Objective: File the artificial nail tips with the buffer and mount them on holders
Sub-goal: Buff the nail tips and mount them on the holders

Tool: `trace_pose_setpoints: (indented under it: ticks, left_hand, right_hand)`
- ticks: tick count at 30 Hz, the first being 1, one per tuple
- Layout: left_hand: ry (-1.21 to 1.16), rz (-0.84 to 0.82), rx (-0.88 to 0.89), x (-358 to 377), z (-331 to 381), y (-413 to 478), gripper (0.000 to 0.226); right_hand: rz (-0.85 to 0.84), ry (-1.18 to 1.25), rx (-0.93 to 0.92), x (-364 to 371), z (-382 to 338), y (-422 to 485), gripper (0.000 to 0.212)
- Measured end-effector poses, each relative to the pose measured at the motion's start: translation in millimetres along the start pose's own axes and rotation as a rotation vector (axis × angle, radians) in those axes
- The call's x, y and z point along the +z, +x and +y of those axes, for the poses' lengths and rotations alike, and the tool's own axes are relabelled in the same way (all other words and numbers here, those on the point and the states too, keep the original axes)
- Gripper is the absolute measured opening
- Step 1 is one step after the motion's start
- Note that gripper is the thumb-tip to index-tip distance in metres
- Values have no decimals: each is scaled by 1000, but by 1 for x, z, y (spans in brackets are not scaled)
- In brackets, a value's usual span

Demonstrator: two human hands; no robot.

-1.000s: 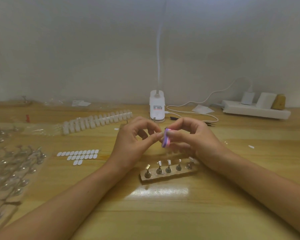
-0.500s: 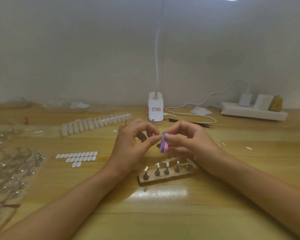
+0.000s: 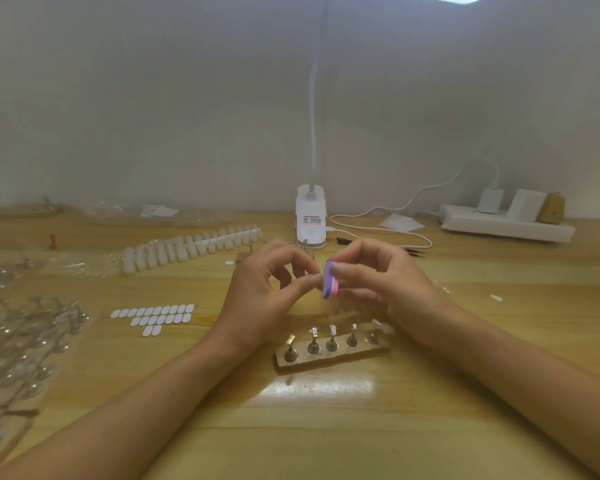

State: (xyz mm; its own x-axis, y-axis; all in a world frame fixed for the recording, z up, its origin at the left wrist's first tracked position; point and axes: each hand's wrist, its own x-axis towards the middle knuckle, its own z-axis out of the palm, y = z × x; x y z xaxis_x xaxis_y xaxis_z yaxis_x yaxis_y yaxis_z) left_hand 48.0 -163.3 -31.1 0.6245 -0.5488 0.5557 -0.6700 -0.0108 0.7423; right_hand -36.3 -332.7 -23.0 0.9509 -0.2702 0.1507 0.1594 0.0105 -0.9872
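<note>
HANDS MEET OVER THE HOLDER BLOCK: At a pale wooden table [image 3: 326,427], two bare hands come together above a wooden block [image 3: 336,360] set with five upright metal holders [image 3: 313,341]. The right hand [image 3: 381,285] pinches a small purple-and-pink buffer [image 3: 329,285] on edge between thumb and forefinger. The left hand [image 3: 264,296] closes thumb and forefinger against the buffer's left face, fingertips [image 3: 310,279] touching it. We take that pinch to hold a nail tip, though it is too small and too hidden for us to make out.

We judge such a tip to be feather-light, thin, glossy plastic, springy rather than brittle, and apt to shoot out of a loose pinch. We would take it by its side edges near the root, leaving the free edge bare. The buffer looks like a layered foam block with matt, gritty faces, soft enough to give under pressure and best held by its narrow sides, as here.

Beyond the left hand lies a long strip of translucent white nail tips [image 3: 191,247], and nearer are rows of white oval adhesive tabs [image 3: 153,315]. At far left, clear bags of spare holders [image 3: 21,341] glint. A white lamp base [image 3: 310,216] and a power strip [image 3: 506,225] stand along the wall.
</note>
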Motion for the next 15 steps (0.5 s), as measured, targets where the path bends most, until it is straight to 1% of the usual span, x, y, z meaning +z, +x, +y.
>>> trace_pose_setpoints:
  ticks: [3,4,6,7,8,10,11,12,14,15]
  left_hand:
    - [6,-8,-6,0,0,0,15]
    - [2,-3,-11,0,-1,0,16]
    - [-3,5,-9,0,-1,0,14]
    - [-1,5,-6,0,-1,1,13]
    - [0,0,-6,0,-1,1,13]
    - [3,-10,-7,1,-1,0,16]
    - [4,-10,-8,1,-1,0,17]
    - [2,-5,-11,1,-1,0,17]
    - [9,7,-15,0,-2,2,15]
    - [12,10,-17,0,-3,2,14]
  right_hand:
    - [143,-1,-46,-4,-2,3,19]
    - [135,10,-39,-5,-2,3,19]
    - [16,-8,3,-2,0,2,19]
    - [-9,-37,7,0,2,2,19]
    - [13,-40,-9,1,2,3,18]
    - [140,20,-52,-2,-1,5,19]
    - [159,47,-55,-5,-3,6,20]
    - [120,57,-33,-5,-3,4,21]
    - [-42,-5,30,-1,1,1,21]
    - [-63,-45,30,1,3,0,20]
